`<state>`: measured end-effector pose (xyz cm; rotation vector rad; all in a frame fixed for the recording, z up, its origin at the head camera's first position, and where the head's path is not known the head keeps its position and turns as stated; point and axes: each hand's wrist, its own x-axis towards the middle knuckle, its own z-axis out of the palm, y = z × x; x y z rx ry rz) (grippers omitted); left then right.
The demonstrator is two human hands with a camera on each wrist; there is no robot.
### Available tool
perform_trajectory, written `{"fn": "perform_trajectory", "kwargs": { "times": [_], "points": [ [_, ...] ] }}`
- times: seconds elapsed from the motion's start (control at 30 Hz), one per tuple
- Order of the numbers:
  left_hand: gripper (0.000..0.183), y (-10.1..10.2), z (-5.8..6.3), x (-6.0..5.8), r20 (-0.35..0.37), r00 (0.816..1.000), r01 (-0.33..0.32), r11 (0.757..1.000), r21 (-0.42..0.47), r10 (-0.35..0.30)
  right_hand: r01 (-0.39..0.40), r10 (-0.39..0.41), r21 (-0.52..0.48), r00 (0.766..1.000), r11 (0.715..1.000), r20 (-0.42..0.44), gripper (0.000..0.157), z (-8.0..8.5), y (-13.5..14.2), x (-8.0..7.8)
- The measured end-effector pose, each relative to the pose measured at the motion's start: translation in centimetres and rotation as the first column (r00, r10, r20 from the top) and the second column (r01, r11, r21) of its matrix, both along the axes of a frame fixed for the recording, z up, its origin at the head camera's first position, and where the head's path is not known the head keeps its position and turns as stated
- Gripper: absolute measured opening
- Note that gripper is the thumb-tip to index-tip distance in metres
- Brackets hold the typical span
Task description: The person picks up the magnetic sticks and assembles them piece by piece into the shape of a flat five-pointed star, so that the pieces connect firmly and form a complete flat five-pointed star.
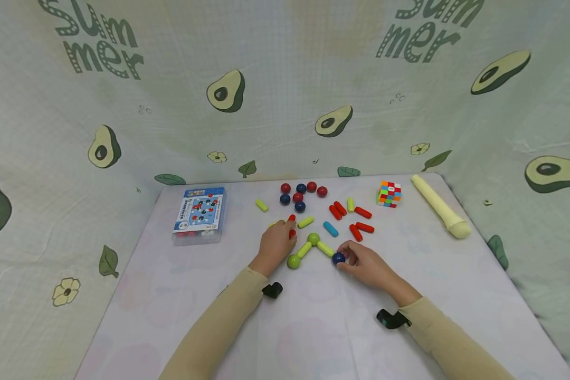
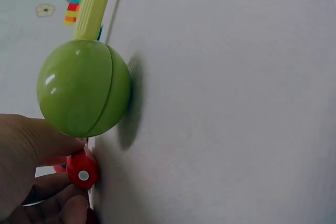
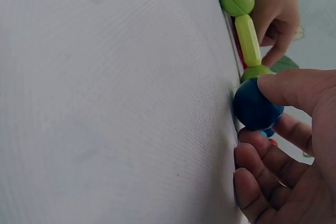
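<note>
My right hand [image 1: 368, 264] pinches a dark blue ball [image 3: 257, 106] between thumb and fingers, low over the table. That ball sits at one end of a bent chain: a light-green rod [image 1: 325, 248], a green ball [image 1: 313, 239] at the corner, a second light-green rod [image 1: 304, 249] and another green ball [image 1: 293, 261]. Left of the chain, my left hand [image 1: 276, 244] holds a red rod [image 2: 83, 169] with a pale round end between thumb and finger. Another red piece [image 1: 292, 217] shows just beyond its fingers, and a light-green rod [image 1: 306, 222] lies to their right.
Red and blue balls [image 1: 297, 197] cluster at the back. Several red rods [image 1: 355, 233] and a blue rod [image 1: 330, 228] lie right of centre. A boxed set [image 1: 199, 216] is at left; a puzzle cube [image 1: 389, 194] and a pale yellow club-shaped object [image 1: 440, 207] are at right.
</note>
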<state>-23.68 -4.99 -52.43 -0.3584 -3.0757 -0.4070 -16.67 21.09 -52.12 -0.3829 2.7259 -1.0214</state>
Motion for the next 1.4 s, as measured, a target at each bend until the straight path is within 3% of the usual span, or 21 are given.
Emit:
{"fn": "perform_trajectory", "kwargs": {
  "times": [0.37, 0.7, 0.9, 1.1, 1.27, 1.4],
  "points": [
    [0.041, -0.4, -0.1, 0.7, -0.014, 1.0, -0.002, 1.0, -0.004, 0.002, 0.016, -0.016, 0.003, 1.0, 1.0, 0.002, 0.034, -0.1, -0.1, 0.1],
    [0.036, -1.4, 0.3, 2.2, -0.048, 0.999, 0.026, 0.991, 0.13, -0.02, 0.016, -0.016, -0.009, 1.0, 1.0, -0.01, 0.037, -0.2, -0.2, 0.3],
    [0.029, -2.0, 0.8, 3.5, 0.041, 0.997, 0.059, 0.973, 0.224, -0.07, 0.006, -0.007, -0.019, 1.0, 1.0, -0.03, 0.039, -0.3, -0.2, 0.3],
    [0.038, -2.3, 0.9, 4.7, 0.171, 0.978, 0.087, 0.975, 0.203, -0.123, 0.006, -0.007, -0.014, 0.998, 1.0, -0.056, 0.037, -0.2, -0.3, 0.4],
    [0.036, -2.3, 0.7, 5.1, 0.169, 0.974, 0.116, 0.971, 0.209, -0.152, 0.026, -0.027, -0.016, 0.998, 1.0, -0.059, 0.037, -0.3, -0.4, 0.4],
    [0.035, -2.2, 0.2, 5.1, 0.146, 0.979, 0.102, 0.965, 0.241, -0.139, 0.05, -0.051, -0.014, 0.997, 0.999, -0.057, 0.037, -0.4, -0.4, 0.3]
  ]
}}
